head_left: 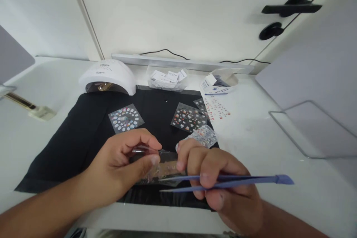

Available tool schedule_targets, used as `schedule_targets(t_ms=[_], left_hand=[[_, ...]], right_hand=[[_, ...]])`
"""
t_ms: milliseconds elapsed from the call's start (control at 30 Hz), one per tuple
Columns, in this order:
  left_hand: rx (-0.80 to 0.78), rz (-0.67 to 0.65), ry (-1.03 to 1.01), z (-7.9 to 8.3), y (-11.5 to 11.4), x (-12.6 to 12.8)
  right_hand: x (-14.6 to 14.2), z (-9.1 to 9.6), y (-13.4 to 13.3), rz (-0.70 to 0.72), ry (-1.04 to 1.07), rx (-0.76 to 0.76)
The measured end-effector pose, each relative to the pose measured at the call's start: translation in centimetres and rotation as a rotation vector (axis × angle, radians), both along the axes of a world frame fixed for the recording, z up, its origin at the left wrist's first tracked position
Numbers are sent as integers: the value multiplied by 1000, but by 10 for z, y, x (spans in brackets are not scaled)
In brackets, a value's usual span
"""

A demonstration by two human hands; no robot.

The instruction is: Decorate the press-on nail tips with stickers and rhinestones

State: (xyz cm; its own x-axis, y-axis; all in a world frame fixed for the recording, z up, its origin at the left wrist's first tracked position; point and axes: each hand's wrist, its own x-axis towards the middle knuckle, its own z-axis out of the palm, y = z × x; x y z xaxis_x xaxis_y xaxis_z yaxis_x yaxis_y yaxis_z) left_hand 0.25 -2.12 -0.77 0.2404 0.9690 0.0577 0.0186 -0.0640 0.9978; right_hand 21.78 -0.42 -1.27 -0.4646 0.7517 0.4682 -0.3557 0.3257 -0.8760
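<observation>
My left hand (pixel 122 165) is closed, pinching the left edge of a clear plastic sticker sheet (pixel 164 167) between thumb and fingers, low over the black mat (pixel 83 134). My right hand (pixel 220 182) is closed too. It grips blue tweezers (pixel 228 182) whose tips point left at the sheet, while its fingertips pinch the sheet's right edge. The sheet is partly hidden by both hands.
On the mat lie a sticker sheet with a ring of dots (pixel 126 118), a darker sheet (pixel 189 117) and a clear packet (pixel 205 135). A white nail lamp (pixel 108 76), a clear tray of papers (pixel 167 78), a small box (pixel 219 83) and a red sticker sheet (pixel 217 109) stand behind. A wire stand (pixel 306 130) is at right.
</observation>
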Motion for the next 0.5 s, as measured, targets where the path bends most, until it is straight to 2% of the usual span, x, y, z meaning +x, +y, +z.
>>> schedule_targets(t_ms=[300, 500], left_hand=[[32, -76, 57, 1, -4, 2], [225, -57, 146, 1, -7, 5]], right_hand=[[-10, 4, -10, -140, 93, 39], [-12, 3, -23, -270, 47, 108]])
